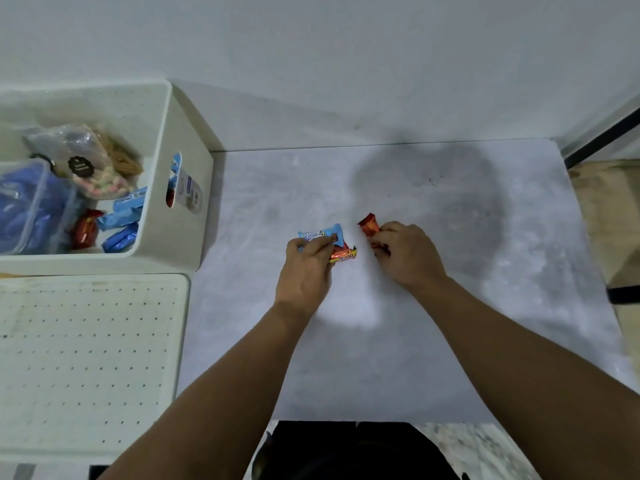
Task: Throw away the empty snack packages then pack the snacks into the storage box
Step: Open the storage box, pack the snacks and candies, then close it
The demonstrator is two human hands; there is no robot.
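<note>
My left hand (306, 268) grips a light blue snack pack (320, 234) together with an orange-yellow pack (343, 255) near the middle of the grey table. My right hand (407, 254) curls around a red-orange snack pack (369, 225) whose end sticks out past the fingers. The white storage box (180, 140) stands at the left. It holds blue packs (121, 216), a red pack (84, 232), a clear bag of sweets (86, 164) and a clear tub with blue contents (24, 206).
The box's white perforated lid (86, 358) lies flat in front of the box at the near left. A wall runs behind the table (450, 341). A black frame and wooden surface (602, 188) sit beyond the table's right edge.
</note>
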